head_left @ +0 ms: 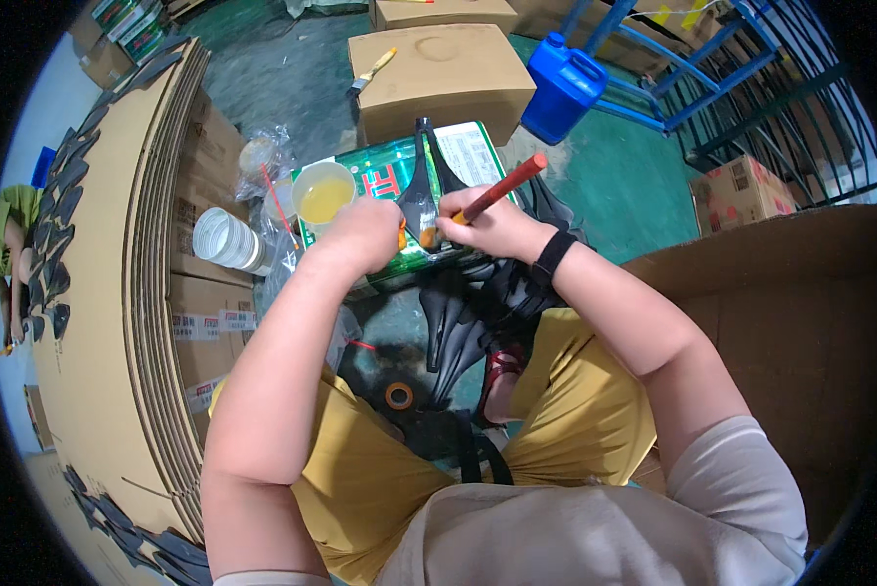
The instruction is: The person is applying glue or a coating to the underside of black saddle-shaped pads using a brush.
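Note:
My right hand [492, 227] is closed around a brush [502, 188] with a red handle, its tan tip down at a flat black piece [419, 200]. That piece has a narrow neck and two spreading sides, and lies on a green printed box [365, 161]. My left hand [358, 237] is closed at the piece's left side; a bit of orange [402, 232] shows by its fingers, too small to name. Just beyond the left hand stands a clear cup [325, 192] with yellow liquid.
More black pieces [448, 327] lie on the floor by my feet, near an orange tape roll [398, 396]. Stacked white cups [231, 240] and flattened cartons [160, 244] are at left. A cardboard box [438, 73] with a paintbrush [372, 71] and a blue jerrycan [563, 88] stand ahead.

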The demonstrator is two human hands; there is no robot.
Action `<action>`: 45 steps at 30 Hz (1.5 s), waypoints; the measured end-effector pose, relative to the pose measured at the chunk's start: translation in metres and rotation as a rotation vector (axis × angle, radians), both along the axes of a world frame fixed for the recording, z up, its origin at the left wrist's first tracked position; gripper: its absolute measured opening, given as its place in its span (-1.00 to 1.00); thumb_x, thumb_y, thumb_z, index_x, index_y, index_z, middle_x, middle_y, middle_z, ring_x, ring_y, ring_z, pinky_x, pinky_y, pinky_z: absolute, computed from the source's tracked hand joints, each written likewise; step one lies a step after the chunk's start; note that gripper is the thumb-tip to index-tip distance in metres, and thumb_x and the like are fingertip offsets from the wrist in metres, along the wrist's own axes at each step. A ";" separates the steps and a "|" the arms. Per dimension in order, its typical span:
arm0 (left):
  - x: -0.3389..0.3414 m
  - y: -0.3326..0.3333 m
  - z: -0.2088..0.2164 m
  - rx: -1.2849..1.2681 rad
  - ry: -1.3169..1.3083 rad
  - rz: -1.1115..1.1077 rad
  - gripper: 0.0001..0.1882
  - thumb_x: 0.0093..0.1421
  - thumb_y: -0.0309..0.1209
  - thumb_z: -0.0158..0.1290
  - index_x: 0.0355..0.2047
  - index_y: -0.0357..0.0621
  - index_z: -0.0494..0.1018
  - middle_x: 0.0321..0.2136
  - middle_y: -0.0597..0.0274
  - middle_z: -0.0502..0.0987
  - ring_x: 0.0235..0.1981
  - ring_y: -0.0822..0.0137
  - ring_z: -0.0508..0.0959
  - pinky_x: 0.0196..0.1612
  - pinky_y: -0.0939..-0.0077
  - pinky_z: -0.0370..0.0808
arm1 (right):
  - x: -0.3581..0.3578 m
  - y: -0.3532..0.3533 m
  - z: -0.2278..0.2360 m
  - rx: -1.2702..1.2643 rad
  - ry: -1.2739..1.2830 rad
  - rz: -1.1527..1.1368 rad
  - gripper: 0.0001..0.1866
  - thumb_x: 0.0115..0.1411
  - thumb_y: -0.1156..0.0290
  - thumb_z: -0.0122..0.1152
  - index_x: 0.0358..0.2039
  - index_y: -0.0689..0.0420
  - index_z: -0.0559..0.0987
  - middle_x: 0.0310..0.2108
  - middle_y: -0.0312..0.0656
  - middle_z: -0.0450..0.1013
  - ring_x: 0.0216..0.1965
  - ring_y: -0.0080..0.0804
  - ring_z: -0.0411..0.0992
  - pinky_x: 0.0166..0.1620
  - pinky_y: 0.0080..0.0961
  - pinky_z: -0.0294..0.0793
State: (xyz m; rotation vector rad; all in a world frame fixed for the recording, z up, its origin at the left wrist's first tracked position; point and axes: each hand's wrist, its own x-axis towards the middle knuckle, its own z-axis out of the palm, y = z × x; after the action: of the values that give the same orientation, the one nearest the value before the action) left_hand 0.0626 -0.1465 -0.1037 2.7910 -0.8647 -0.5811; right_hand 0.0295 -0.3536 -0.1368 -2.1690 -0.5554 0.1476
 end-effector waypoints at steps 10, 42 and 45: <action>-0.007 0.036 0.055 -0.168 0.089 0.087 -0.67 0.04 -0.57 -0.05 -0.15 -0.26 0.52 -0.23 -0.19 0.54 -0.15 -0.05 0.55 -0.06 0.18 0.45 | 0.014 -0.002 -0.002 0.042 -0.091 -0.198 -0.78 0.18 0.32 0.14 -0.43 0.24 0.51 -0.55 -0.16 0.43 -0.47 -0.42 0.41 -0.37 -0.43 0.38; -0.008 0.078 0.064 -0.266 0.124 0.148 -0.61 0.03 -0.60 0.03 -0.07 -0.25 0.48 -0.23 -0.19 0.55 -0.14 -0.03 0.55 -0.05 0.25 0.45 | -0.010 0.012 -0.013 -0.113 0.011 0.187 -0.78 -0.06 0.53 0.20 -0.32 0.18 0.50 -0.42 0.00 0.41 -0.30 0.04 0.42 -0.22 -0.25 0.43; -0.008 0.082 0.065 -0.284 0.126 0.144 -0.59 0.03 -0.60 0.02 -0.05 -0.22 0.48 -0.23 -0.18 0.55 -0.14 -0.02 0.55 -0.05 0.25 0.45 | -0.008 0.007 -0.006 -0.077 -0.189 0.220 -0.79 -0.06 0.51 0.15 -0.34 0.19 0.51 -0.41 0.01 0.43 -0.32 0.04 0.42 -0.23 -0.25 0.44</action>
State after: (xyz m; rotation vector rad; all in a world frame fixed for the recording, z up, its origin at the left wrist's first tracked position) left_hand 0.0548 -0.0644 -0.0392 2.5051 -0.6565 -0.5561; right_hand 0.0214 -0.3464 -0.1426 -2.2058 -0.9106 0.0841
